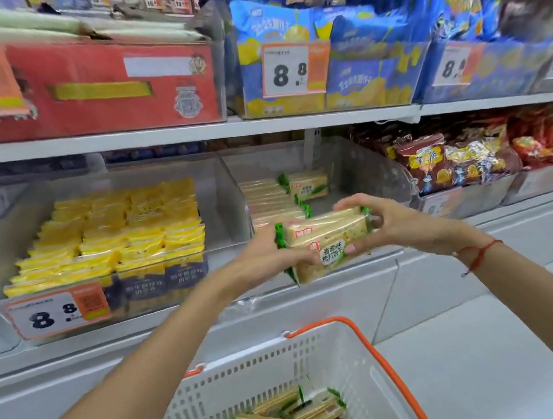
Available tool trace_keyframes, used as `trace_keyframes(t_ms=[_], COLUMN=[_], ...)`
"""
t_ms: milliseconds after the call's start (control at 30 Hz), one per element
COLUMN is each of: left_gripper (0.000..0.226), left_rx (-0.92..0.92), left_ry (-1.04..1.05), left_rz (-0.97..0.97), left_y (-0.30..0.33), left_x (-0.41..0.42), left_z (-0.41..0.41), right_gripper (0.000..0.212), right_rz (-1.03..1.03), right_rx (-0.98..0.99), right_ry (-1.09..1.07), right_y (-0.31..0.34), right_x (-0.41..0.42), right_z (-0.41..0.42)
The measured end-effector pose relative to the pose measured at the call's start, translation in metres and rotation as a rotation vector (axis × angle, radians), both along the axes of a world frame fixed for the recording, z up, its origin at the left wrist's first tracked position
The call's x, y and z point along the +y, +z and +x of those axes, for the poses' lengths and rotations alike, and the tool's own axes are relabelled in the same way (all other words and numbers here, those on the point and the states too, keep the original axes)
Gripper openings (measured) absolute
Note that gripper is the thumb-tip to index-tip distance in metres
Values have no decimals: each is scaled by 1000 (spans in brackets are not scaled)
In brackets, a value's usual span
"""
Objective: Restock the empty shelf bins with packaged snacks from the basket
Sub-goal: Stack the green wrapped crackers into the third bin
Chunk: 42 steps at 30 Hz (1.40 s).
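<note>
Both hands' fingers (353, 248) gripping cracker packs (327, 243), clear bin (360, 168) behind, yellow packs (116, 234) left, basket (285, 363) below

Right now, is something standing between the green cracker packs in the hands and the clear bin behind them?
Nothing visible blocks the way. Both the left hand and the right hand hold the cracker packs just before the clear bin, whose right part lies bare; matching packs fill its left side.
</note>
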<state>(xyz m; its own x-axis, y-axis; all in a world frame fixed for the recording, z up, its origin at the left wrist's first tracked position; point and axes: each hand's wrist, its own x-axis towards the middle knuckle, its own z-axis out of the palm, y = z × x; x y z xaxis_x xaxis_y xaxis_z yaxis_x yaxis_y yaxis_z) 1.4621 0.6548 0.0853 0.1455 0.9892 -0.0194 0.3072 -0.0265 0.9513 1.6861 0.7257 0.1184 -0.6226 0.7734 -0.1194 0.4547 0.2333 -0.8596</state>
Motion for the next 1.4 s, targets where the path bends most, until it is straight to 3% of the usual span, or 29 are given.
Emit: trace_keyframes(t_ms=[200, 333, 433, 567, 700, 867, 1033, 1167, 1267, 1400], left_gripper=[69, 66, 65, 60, 67, 74, 67, 71, 54, 41], left_rx=[411, 605, 720, 805, 874, 1022, 1179, 1116, 1030, 1012], left_ry=[32, 125, 185, 189, 188, 16, 75, 109, 196, 261], left_rz=[247, 357, 374, 341, 229, 50, 70, 126, 227, 235], left_y=[40, 37, 25, 5, -8, -24, -25, -27, -28, -26], left_x=[78, 133, 170, 211, 249, 272, 279, 274, 270, 269], left_z=[4, 8, 10, 16, 20, 10, 9, 17, 21, 22], right_gripper=[66, 70, 67, 70, 66, 81, 78, 81, 70, 52], right_rz=[331, 744, 866, 885, 823, 478, 562, 550, 475, 565], right_rx=[27, -145, -278, -561, -583, -611, -681, -554, -444, -533], right_ry=[-91, -198, -276, -334, -309, -98, -155, -307, -313, -280], right_y=[27, 14, 0, -19, -36, -57, -72, -81, -83, -85], right_x=[58, 103, 128, 163, 201, 248, 273, 268, 268, 266], right_z=[8, -1, -12, -22, -23, -37, -50, -58, -59, -59])
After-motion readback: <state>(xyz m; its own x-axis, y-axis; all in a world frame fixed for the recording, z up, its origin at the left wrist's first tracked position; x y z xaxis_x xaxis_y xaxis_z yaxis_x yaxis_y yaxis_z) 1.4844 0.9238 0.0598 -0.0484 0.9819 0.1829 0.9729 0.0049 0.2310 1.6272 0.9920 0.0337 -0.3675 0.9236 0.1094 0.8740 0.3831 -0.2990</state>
